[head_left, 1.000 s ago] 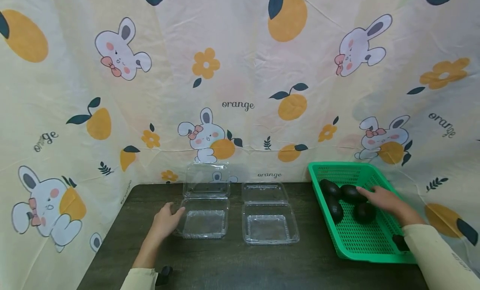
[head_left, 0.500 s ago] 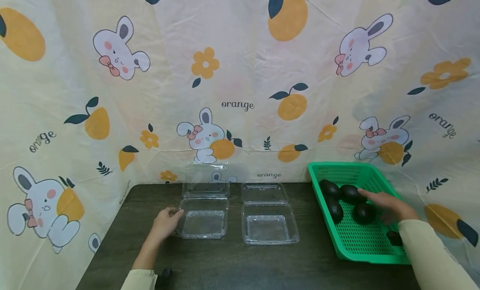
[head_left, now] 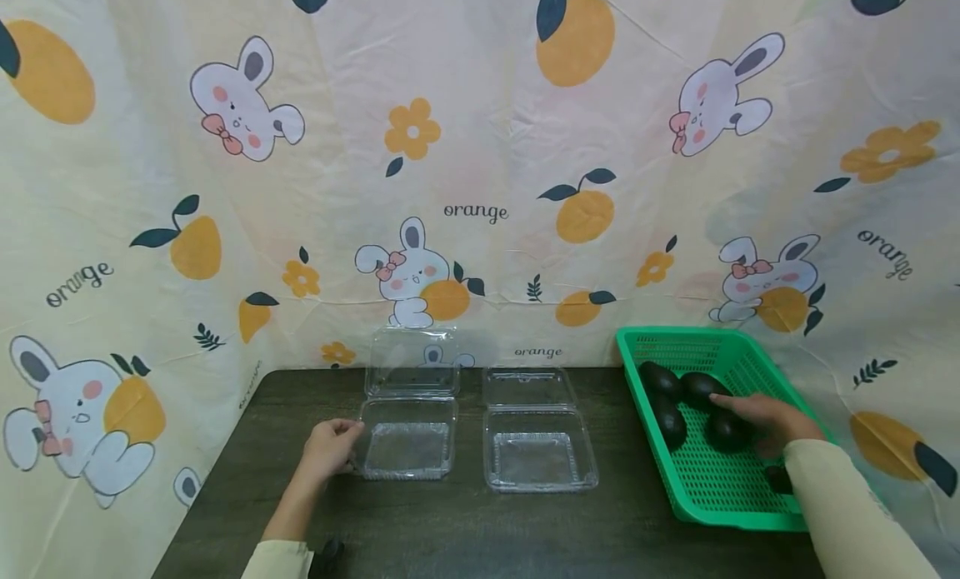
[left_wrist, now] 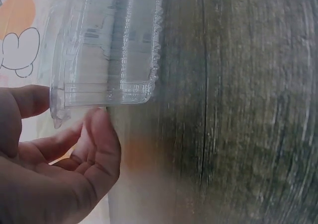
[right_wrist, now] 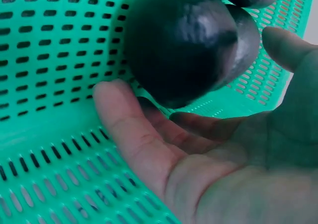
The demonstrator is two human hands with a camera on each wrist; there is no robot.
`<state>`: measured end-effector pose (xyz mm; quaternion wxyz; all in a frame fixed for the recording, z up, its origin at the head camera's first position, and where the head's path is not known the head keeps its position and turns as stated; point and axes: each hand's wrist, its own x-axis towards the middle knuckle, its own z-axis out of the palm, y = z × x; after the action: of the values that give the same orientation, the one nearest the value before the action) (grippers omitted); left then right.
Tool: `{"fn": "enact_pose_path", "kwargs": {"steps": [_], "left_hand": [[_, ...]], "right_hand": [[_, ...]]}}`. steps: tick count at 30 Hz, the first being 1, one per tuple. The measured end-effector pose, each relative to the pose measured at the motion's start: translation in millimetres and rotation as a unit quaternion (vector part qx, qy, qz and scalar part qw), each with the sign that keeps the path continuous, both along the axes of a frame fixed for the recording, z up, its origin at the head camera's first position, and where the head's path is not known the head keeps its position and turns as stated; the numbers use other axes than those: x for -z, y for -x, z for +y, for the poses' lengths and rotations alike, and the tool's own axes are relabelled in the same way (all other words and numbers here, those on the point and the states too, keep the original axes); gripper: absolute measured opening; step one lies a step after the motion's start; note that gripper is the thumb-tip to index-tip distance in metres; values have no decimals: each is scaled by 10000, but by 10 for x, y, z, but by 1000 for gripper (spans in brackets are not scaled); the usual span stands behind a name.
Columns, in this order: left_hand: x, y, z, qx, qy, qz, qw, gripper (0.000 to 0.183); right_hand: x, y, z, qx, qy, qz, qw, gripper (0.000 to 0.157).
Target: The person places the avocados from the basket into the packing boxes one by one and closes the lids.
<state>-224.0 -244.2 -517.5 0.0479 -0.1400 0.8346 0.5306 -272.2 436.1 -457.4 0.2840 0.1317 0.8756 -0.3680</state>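
Observation:
My left hand (head_left: 328, 450) is at the left side of the left clear plastic clamshell container (head_left: 408, 446), whose lid stands up. In the left wrist view, my thumb (left_wrist: 34, 101) lies against the container's rim and curled fingertips meet its side wall. My right hand (head_left: 772, 416) reaches into the green basket (head_left: 738, 519) on the right. Its fingers (right_wrist: 119, 107) extend along the lower side of a dark, glossy, avocado-shaped fruit (right_wrist: 174, 45), with the thumb spread apart on the other side. More such fruits (head_left: 663, 421) lie beside it.
A second clear clamshell (head_left: 540, 454), lid raised, stands between the left one and the basket. All rest on a dark wooden table (head_left: 450, 533). A printed curtain (head_left: 495, 129) hangs close behind. Black wrist cameras show at both sleeves.
My right hand has come down and slightly left over the nearer dark fruit, from behind it. My left thumb and fingers have drawn together at the container's edge, which has barely moved.

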Motion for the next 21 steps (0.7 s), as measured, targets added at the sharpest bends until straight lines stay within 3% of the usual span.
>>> {"fn": "enact_pose_path", "kwargs": {"steps": [5,11,21], "left_hand": [[3,5,2,-120,-485,70,9987,41],[7,9,-4,-146,-584,119,9981,33],[19,-3,-1,-254,-647,308,9971,28]], "right_hand": [[104,-6,28,-128,-46,182,9997,95],[176,-14,36,-52,-107,384,9992,87],[273,1,24,559,412,443,9966,96]]}}
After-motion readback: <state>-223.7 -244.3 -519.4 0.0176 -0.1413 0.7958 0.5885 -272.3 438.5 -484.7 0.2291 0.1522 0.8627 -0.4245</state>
